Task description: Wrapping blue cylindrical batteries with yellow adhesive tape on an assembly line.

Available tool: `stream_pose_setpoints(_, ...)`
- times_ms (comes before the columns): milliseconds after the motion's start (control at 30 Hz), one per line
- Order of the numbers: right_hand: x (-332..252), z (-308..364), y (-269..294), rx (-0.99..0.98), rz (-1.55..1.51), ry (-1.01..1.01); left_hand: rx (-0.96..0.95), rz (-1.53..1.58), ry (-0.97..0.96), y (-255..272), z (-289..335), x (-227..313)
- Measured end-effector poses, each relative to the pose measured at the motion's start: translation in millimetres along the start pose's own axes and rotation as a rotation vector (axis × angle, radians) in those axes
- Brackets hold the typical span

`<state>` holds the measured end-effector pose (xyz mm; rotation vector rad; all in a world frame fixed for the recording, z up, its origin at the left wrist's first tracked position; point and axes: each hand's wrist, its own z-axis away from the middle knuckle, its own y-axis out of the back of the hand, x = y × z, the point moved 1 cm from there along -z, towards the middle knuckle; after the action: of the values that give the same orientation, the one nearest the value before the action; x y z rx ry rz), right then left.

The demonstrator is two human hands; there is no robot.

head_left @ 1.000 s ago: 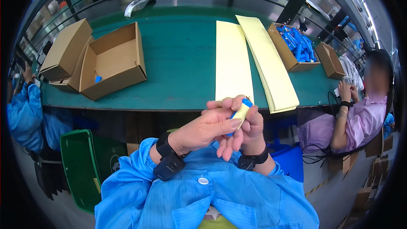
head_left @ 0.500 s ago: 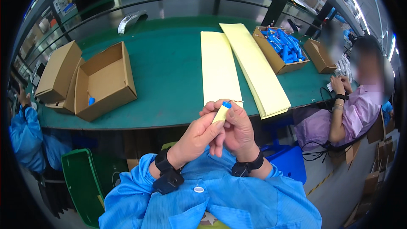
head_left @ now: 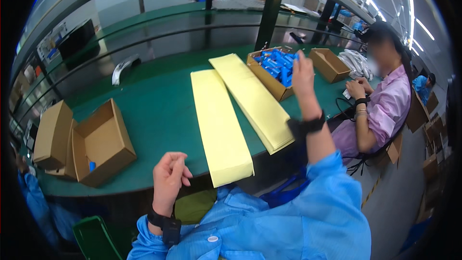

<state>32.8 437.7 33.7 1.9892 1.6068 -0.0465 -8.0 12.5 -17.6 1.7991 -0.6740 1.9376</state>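
My right hand reaches to the right edge of a cardboard box full of blue battery-like cylinders. Its fingers are stretched out at the cylinders, and I see nothing clearly held. Over the table's front edge, my left hand is closed with curled fingers; whatever may be inside is hidden. Between the hands lie two long pale-yellow paper strips: a single-looking strip whose near end bends over the table edge, and a thicker stack to its right.
At left, an open cardboard box holds one blue cylinder, beside another carton. A curved silvery part lies further back. To the right stand a smaller box, white bundled items and a seated co-worker in pink.
My hands, together before on a blue cylinder with yellow wrap, have parted. The right has gone out to the box of blue cylinders; the left has moved left. The wrapped cylinder is out of sight.
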Motion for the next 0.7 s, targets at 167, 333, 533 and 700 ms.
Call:
stream_pose_setpoints(167,62,-33,-30,-0.436,0.442,-0.243,0.065,-0.138,-0.063,0,-2,-11)
stream_pose_setpoints(333,79,-50,-16,-0.459,0.340,-0.103,-0.180,-0.088,0.163,1,7,-9)
stream_pose_setpoints(533,-59,62,68,-0.547,-0.438,0.012,-0.451,-0.207,0.147,-23,5,-36)
stream_pose_setpoints(700,-122,161,93,-0.687,-0.365,-0.215,-0.300,0.565,0.489,-72,1,-31)
